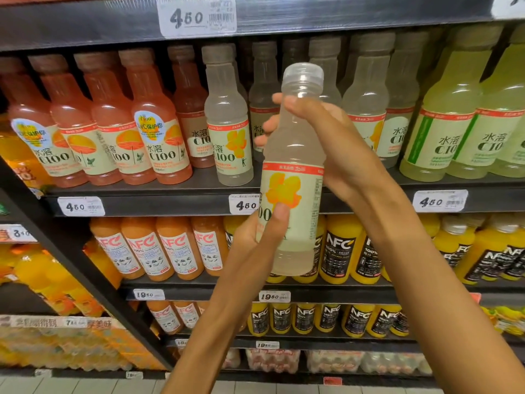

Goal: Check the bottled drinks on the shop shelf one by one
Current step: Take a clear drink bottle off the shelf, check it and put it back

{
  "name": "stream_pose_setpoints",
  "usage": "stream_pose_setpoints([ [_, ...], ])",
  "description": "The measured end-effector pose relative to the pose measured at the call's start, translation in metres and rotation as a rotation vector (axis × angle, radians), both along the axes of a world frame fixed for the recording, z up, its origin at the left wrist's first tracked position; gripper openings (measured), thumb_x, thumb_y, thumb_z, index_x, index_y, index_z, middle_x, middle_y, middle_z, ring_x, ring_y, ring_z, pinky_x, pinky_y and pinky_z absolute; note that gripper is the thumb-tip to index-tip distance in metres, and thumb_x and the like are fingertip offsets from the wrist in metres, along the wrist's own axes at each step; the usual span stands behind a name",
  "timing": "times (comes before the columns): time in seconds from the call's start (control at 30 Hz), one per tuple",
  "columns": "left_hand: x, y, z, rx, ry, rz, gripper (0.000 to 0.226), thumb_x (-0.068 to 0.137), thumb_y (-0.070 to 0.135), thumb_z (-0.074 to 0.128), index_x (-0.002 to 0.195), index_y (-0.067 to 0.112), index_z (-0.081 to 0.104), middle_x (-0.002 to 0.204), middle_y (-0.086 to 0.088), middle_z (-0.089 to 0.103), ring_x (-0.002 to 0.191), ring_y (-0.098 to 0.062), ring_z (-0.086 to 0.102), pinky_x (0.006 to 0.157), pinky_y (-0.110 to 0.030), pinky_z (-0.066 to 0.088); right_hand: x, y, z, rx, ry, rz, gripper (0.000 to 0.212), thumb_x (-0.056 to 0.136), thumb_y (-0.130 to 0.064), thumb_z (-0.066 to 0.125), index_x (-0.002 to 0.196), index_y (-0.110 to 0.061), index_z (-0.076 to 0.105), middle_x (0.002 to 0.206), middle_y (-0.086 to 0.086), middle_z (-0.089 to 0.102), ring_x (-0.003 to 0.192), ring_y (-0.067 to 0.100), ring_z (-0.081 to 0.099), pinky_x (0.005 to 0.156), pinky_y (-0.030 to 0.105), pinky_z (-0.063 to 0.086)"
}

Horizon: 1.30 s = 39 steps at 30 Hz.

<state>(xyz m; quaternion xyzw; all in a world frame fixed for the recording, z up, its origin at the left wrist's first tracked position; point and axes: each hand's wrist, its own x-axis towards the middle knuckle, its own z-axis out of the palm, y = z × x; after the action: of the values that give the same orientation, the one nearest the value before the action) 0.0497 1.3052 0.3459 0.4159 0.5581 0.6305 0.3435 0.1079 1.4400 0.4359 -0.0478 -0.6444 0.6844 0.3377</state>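
Observation:
I hold a cloudy pale lemon drink bottle [294, 155] upright in front of the shelf, off the shelf board. It has a clear cap and a cream label with a yellow fruit picture. My right hand [332, 137] grips its neck and shoulder from the right, fingers wrapped behind. My left hand [261, 237] holds the lower body, thumb pressed on the label. More lemon bottles [228, 123] of the same kind stand on the shelf behind.
Pink grapefruit bottles [113, 132] fill the shelf's left, green lime bottles [460, 129] its right. The shelf edge [170, 204] carries price tags reading 4.50. Below stand rows of orange NFC juice bottles [341, 251]. A dark upright post [71, 251] runs at left.

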Motion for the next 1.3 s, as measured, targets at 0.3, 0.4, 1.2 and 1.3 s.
stream_pose_setpoints([
  [0.3, -0.009, -0.004, -0.003, 0.075, -0.267, -0.342, 0.061, 0.072, 0.067, 0.066, 0.120, 0.030, 0.066, 0.118, -0.005, 0.069, 0.109, -0.021, 0.065, 0.091, -0.034, 0.053, -0.004, 0.004, -0.005, -0.287, 0.197, 0.364, 0.030, 0.089, -0.025, 0.042, 0.113, -0.011, 0.054, 0.075, 0.001, 0.063, 0.073, 0.016, 0.063, 0.071, 0.030, 0.053],
  [0.4, -0.006, -0.002, -0.003, 0.074, -0.259, -0.319, 0.070, 0.065, 0.070, 0.069, 0.118, 0.025, 0.066, 0.114, -0.009, 0.070, 0.104, -0.025, 0.067, 0.089, -0.036, 0.054, -0.004, 0.001, -0.007, -0.232, 0.209, 0.324, 0.035, 0.088, -0.026, 0.040, 0.117, -0.011, 0.052, 0.078, 0.001, 0.065, 0.079, 0.017, 0.065, 0.075, 0.032, 0.054],
  [1.2, -0.025, 0.007, -0.006, 0.088, 0.066, -0.298, 0.070, 0.065, 0.063, 0.069, 0.119, 0.026, 0.044, 0.109, 0.024, 0.068, 0.105, 0.003, 0.063, 0.081, -0.012, 0.050, 0.014, -0.012, -0.009, 0.238, 0.326, 0.368, 0.020, 0.069, -0.012, 0.051, 0.089, -0.009, 0.053, 0.070, 0.000, 0.063, 0.070, 0.022, 0.062, 0.070, 0.033, 0.049],
  [1.3, -0.022, 0.007, -0.009, 0.080, 0.046, -0.275, 0.071, 0.058, 0.068, 0.072, 0.110, 0.025, 0.053, 0.102, 0.019, 0.072, 0.099, -0.002, 0.067, 0.077, -0.015, 0.052, 0.010, -0.011, -0.009, 0.148, 0.289, 0.384, 0.023, 0.070, -0.014, 0.051, 0.092, -0.008, 0.054, 0.072, 0.002, 0.063, 0.074, 0.022, 0.062, 0.073, 0.035, 0.051],
])
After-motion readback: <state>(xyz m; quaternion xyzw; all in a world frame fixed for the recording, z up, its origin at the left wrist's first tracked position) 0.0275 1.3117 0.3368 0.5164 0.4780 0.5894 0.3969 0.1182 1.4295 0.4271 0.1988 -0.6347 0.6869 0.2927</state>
